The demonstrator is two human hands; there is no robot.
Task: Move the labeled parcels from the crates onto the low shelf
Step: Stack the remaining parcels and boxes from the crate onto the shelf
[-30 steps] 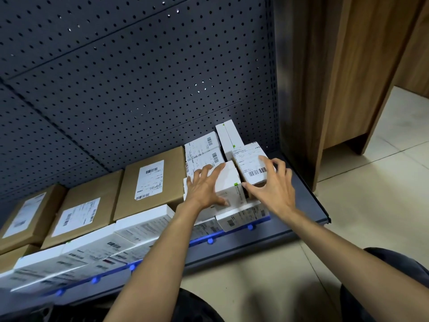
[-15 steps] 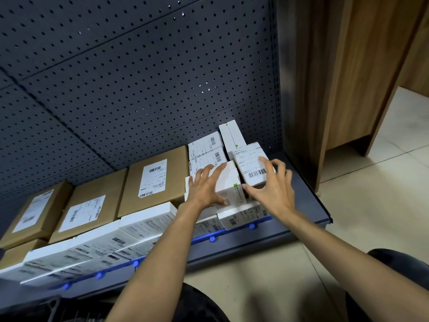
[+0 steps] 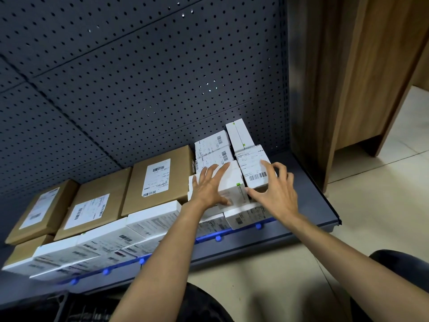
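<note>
On the right end of the low grey shelf (image 3: pixel 313 206), several white labeled parcels are stacked. My left hand (image 3: pixel 209 188) lies flat on a white parcel with a green mark (image 3: pixel 233 182), thumb along its front face. My right hand (image 3: pixel 277 194) has spread fingers whose tips touch a parcel with a barcode label (image 3: pixel 251 167) just to the right, and its thumb sits at the seam between the two parcels. More white parcels (image 3: pixel 213 147) stand behind, against the back panel. No crate is clearly visible.
Three brown cartons (image 3: pixel 160 180) with labels line the shelf's back to the left, with a row of white parcels (image 3: pixel 153 218) in front. A perforated panel (image 3: pixel 139 89) backs the shelf. A wooden cabinet (image 3: pixel 359 89) stands right, beside tiled floor (image 3: pixel 383 205).
Both hands stay on the same two parcels. Only the view has drifted slightly.
</note>
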